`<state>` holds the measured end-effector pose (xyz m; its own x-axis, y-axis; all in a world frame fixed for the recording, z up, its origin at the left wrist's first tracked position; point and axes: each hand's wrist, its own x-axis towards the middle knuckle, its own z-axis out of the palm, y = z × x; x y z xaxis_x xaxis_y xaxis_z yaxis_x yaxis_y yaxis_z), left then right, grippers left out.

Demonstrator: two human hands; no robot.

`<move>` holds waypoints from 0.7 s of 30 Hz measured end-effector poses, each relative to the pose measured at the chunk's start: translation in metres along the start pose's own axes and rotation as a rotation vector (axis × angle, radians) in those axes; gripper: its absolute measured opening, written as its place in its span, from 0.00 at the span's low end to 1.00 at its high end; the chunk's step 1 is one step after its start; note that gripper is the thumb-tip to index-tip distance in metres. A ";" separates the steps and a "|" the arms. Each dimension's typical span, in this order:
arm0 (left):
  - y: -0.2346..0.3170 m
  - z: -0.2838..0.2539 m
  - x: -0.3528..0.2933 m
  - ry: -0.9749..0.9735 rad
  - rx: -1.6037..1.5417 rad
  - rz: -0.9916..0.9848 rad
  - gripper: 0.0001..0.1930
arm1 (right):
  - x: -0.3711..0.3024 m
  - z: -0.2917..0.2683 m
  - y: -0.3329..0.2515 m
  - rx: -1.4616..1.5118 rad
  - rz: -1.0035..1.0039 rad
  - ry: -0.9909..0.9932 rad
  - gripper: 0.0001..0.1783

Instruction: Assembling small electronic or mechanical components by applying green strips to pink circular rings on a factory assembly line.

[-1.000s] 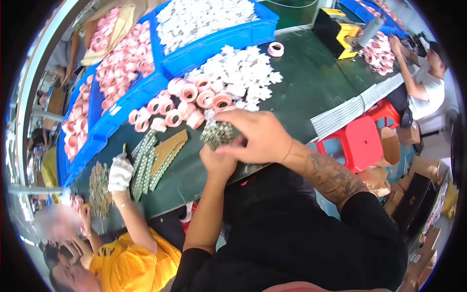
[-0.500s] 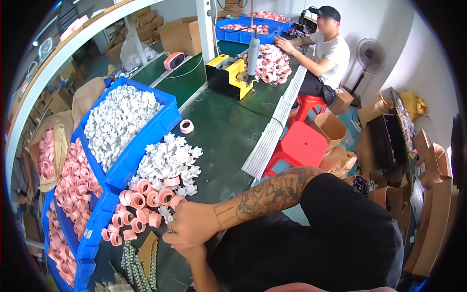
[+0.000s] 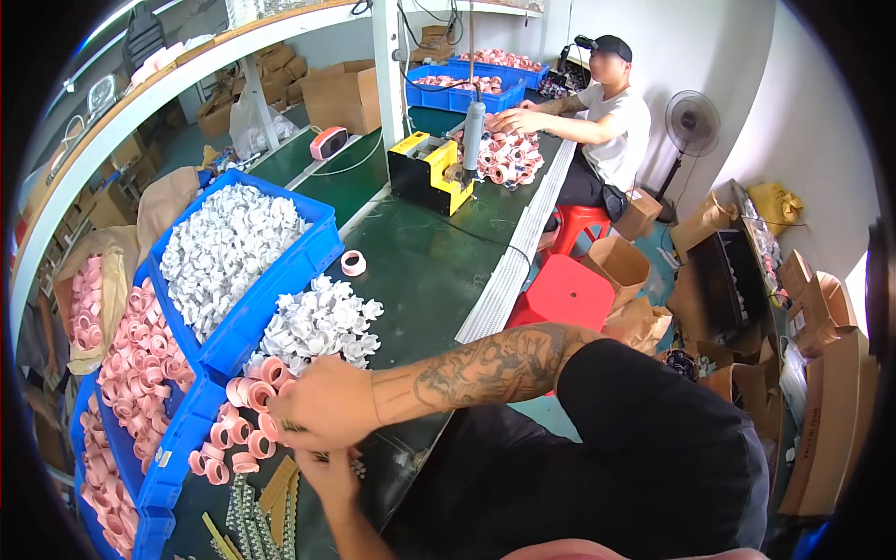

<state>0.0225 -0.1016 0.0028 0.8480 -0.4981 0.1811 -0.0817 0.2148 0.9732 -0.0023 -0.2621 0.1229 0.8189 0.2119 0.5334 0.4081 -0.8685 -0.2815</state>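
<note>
- L hand (image 3: pixel 329 478): fingers curled round small speckled pcs (image 3: pixel 357 465), greenish, a few ends showing; count n/a, palm mostly hidden.
- R hand (image 3: pixel 327 406): just above L hand in view, fingers bent over near edge of pink rings (image 3: pixel 245 462); fingertips blurred + hidden, can't tell if gripping anything.
- Rings: loose heap on green table (image 3: pixel 411 303), L of R hand, some on side, some mouth up. White fittings (image 3: pixel 322 322) piled behind, touching heap.
- Patterned strips (image 3: pixel 245 513) + brown card strip (image 3: pixel 277 490) lie near L hand, on its L side; blue tray (image 3: pixel 317 250) behind.
- Handling, my view: L grip snug, not crushing; pcs look small, prob. spill if palm tips.
- R: pinch one pc at a time, thumb + index, w/ other fingers clear of rings. Rings look round, likely roll if nudged.
- Best both hands close together, approx. as now, so short reach; turn R wrist a bit so tips are visible.
- Watch R forearm: low over table, could drag stray pcs.
</note>
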 end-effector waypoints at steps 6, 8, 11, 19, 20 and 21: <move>0.032 -0.005 0.029 -0.230 0.105 -0.123 0.07 | -0.001 0.029 0.023 0.109 0.043 0.125 0.21; 0.023 -0.010 0.026 -0.273 0.087 -0.110 0.07 | -0.005 0.027 0.020 0.088 0.101 -0.020 0.21; 0.013 -0.021 0.009 -0.231 -0.009 -0.277 0.10 | -0.004 0.032 0.017 0.097 0.223 -0.220 0.23; 0.008 0.002 0.023 -0.313 -0.271 -0.478 0.20 | -0.014 0.036 0.053 0.416 0.474 -0.205 0.19; 0.010 0.000 0.023 -0.304 -0.303 -0.528 0.20 | -0.018 0.043 0.056 0.500 0.470 -0.144 0.22; 0.011 0.000 0.023 -0.284 -0.301 -0.509 0.20 | -0.022 0.047 0.063 0.610 0.581 -0.161 0.27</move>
<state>0.0415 -0.1106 0.0175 0.5676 -0.7930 -0.2213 0.4782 0.0987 0.8727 0.0245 -0.3008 0.0560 0.9938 -0.0904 0.0648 0.0141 -0.4755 -0.8796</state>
